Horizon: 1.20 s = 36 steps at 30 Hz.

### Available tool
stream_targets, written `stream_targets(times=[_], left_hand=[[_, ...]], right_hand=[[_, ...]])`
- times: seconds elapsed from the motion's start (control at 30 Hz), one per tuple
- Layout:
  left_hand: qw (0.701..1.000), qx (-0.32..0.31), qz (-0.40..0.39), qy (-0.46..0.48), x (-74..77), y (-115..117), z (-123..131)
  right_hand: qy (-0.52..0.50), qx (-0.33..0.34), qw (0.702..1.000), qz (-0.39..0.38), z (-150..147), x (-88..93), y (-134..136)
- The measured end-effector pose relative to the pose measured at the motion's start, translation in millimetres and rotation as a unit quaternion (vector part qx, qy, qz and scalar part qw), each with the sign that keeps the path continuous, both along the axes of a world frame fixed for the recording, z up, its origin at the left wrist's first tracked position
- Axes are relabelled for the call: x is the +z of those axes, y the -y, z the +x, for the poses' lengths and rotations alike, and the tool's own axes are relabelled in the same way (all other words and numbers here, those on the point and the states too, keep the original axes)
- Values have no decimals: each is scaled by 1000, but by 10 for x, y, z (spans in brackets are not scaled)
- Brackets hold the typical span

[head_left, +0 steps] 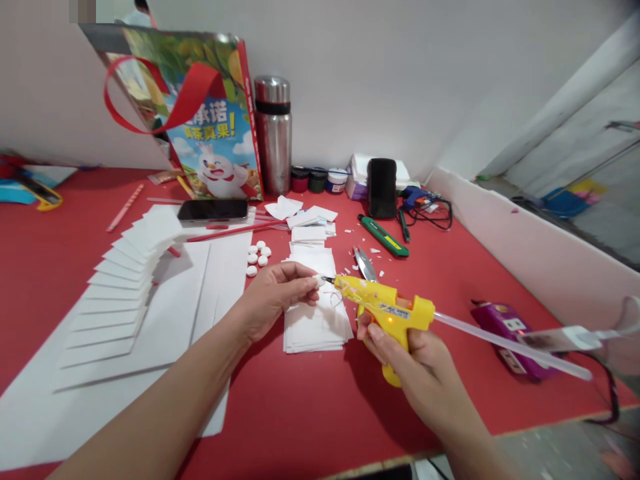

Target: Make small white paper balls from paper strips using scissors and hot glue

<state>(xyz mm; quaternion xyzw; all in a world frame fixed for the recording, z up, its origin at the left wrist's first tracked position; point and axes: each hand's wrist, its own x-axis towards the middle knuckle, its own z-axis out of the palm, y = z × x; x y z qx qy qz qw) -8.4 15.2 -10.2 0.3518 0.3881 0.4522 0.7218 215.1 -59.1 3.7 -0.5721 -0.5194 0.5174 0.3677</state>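
Note:
In my right hand (415, 360) is a yellow hot glue gun (383, 303) with a long clear glue stick (510, 343) running out of its back. Its metal nozzle points left and meets a small white piece (320, 281) pinched between the thumb and fingers of my left hand (280, 293). Below my hands lies a stack of white paper pieces (317, 327). Several small round white discs (257, 257) sit just beyond my left hand. A fanned, curving stepped model of white card (110, 300) stands on white sheets at left.
On the red table (300, 413) are scissors (365, 263), a green cutter (384, 237), a phone (213, 209) and a purple box (515, 340) at right. A steel flask (274, 137), paint jars (317, 180) and a printed bag (210, 120) line the wall.

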Motion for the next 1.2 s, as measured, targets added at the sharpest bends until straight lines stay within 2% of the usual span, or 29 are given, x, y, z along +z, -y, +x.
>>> stream_targets(times=[0.27,0.83,1.1,1.2], left_hand=[[1000,5,-4,7,0,12,2],[1000,9,-21,15,66,22,4],[999,16,-3,28,10,15,-4],[999,30,-5,36,14,13,-11]], right_hand=[[77,26,996,41,-39,97,-13],[76,38,996,16,-25,109,-17],[120,41,990,63,-15,197,-19],[148,23,986,74,52,244,-41]])
